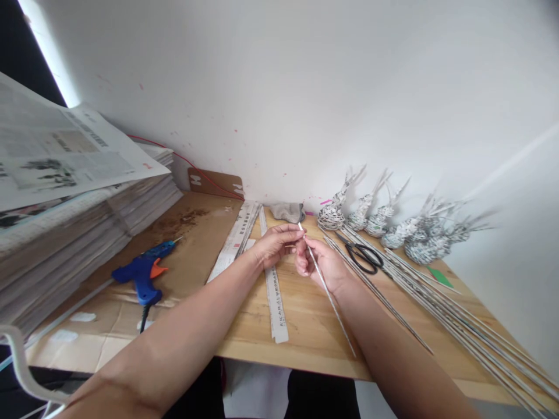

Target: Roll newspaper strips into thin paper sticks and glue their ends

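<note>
The near edge of the wooden table [244, 343] is running just above the person's legs [321, 398], and the low end of a thin paper stick [332, 302] is pointing down toward it. Left of the stick, a flat paper strip [276, 302] is lying unrolled, and bare wood is showing between them, giving some room. On the right, many rolled sticks [454, 314] are taking up space and seem to be poking past the near edge. On the left, a blue glue gun [138, 270] is resting on cardboard [196, 256]. Farther up, the right hand [321, 261] is curling its fingers around the stick, and the left hand [279, 243] is pinching its far end. The stick is looking almost all rolled. More flat strips [242, 230] are lying left of the hands, seemingly left to roll. Farthest, woven paper shapes [331, 216] are sitting by the wall [262, 87] with loose ends sticking up, so maybe they are not all done.
</note>
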Available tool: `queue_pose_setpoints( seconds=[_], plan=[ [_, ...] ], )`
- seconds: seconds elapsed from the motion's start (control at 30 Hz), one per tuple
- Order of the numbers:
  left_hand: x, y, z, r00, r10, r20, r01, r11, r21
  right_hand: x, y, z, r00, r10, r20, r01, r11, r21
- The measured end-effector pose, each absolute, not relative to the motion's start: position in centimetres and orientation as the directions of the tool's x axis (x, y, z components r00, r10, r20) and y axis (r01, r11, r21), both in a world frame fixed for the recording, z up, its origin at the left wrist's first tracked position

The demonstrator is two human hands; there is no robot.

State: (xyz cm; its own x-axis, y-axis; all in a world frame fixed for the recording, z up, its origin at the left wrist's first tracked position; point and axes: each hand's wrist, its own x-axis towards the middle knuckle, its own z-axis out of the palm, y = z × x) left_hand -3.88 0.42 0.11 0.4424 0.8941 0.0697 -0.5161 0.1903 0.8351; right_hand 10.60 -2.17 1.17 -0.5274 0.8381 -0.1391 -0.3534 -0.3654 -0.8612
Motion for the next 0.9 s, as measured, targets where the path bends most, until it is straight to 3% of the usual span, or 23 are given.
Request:
queue_pose_setpoints(
  seconds=[0.3, 0.47, 0.67, 0.8, 0.9],
  plan=[
    [-3.77, 0.29, 0.06, 0.472, 0.878, 0.076, -0.52, 0.207, 0.829, 10.2, -2.92, 1.53, -0.302, 0.953, -0.029, -0.027, -0.039, -0.999],
    [-3.81, 0.64, -0.24, 0.398, 0.917, 0.009, -0.565, 0.238, 0.79, 10.34, -2.91, 1.49, -0.412, 0.909, -0.057, -0.141, -0.126, -0.982],
    [-3.88, 0.62, -0.39, 0.489, 0.866, 0.102, -0.576, 0.233, 0.784, 10.45, -2.46, 1.38, -0.571, 0.813, -0.116, -0.346, -0.367, -0.864],
    [-3.85, 0.64, -0.42, 0.48, 0.872, 0.099, -0.583, 0.233, 0.779, 10.43, -2.42, 1.32, -0.518, 0.848, -0.114, -0.333, -0.322, -0.886],
    [-3.82, 0.68, -0.41, 0.451, 0.892, 0.034, -0.57, 0.258, 0.78, 10.3, -2.57, 1.28, -0.406, 0.908, -0.104, -0.163, -0.184, -0.969]
  ],
)
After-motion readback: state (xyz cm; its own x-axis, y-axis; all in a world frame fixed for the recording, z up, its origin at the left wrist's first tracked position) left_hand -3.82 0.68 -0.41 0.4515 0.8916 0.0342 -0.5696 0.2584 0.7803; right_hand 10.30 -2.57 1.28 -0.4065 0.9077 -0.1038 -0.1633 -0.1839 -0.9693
